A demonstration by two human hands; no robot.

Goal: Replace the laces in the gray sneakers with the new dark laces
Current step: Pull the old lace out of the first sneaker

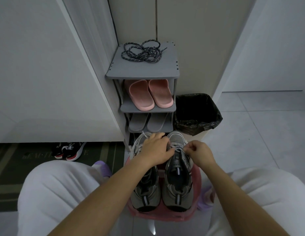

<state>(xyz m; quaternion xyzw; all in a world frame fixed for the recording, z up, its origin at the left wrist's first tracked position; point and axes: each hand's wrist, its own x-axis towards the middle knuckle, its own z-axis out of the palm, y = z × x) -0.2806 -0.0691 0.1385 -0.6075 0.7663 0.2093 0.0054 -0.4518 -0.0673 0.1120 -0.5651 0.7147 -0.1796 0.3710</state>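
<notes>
Nearest to me, two sneakers stand side by side, heels near and toes far, on a pink seat (165,218): left gray sneaker (145,193), right gray sneaker (177,189).

Left hand (156,149) lies across the left sneaker's forefoot, fingers curled onto the light lace (176,148) at the right sneaker's upper eyelets.

Right hand (200,152) is just right of that shoe, thumb and forefinger pinching the same lace.

Both sneakers carry light laces.

Beyond the toes is a gray shoe rack (143,72). Gray slippers (148,122) sit on the lower shelf, pink slippers (148,94) on the shelf above.

Dark laces (141,51) lie in a loose tangle on the rack's top, well apart from both hands.

A bin with a black liner (197,113) stands right of the rack.

Black-and-red shoes (70,150) sit on a mat (12,167) to the left.
</notes>
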